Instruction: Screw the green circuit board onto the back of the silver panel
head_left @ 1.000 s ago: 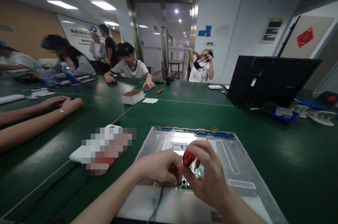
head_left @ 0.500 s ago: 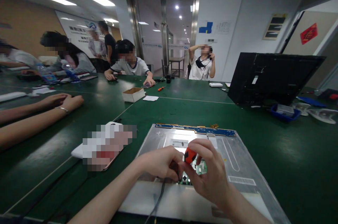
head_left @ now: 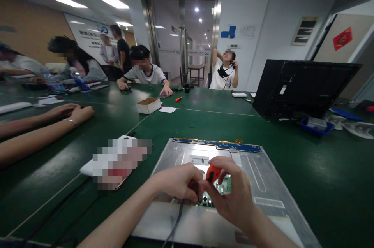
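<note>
Reference: the metal panel (head_left: 271, 191) is serving as the dial, with twelve o'clock pointing away from the wearer.

Status: the metal panel is lying on the green worktop (head_left: 210, 125), and its green circuit board (head_left: 226, 186) is showing near the dial's centre. The blue strip (head_left: 217, 145) is running along the twelve o'clock edge. The board is already lying exposed, and the orange screwdriver (head_left: 213, 173) is standing over it, its handle tilting. By judgement, the operation at this spot is remaining unfinished, since both hands are working over the board. The hands are hiding the screwdriver's tip, so its contact with a screw is not showing; neither is the amount of work left.

Fingers: on the right hand (head_left: 233, 192), at four o'clock from the handle, the fingers and thumb are pinching the orange screwdriver, leaving no free gap. On the left hand (head_left: 180, 184), at eight to nine o'clock from the handle, the fingers are curling inward close to the board; whether they are gripping anything cannot be told. A dark cable (head_left: 178, 217) is running from beneath the left hand toward seven o'clock.

Changes: against the frame half a second ago, the handle is sitting slightly further toward three o'clock and its black marking is facing differently, suggesting a turn. The left hand, cable and metal panel are keeping practically the same places. Beyond the worktop at twelve o'clock, a seated person (head_left: 223, 80) is holding a raised arm further back.
</note>
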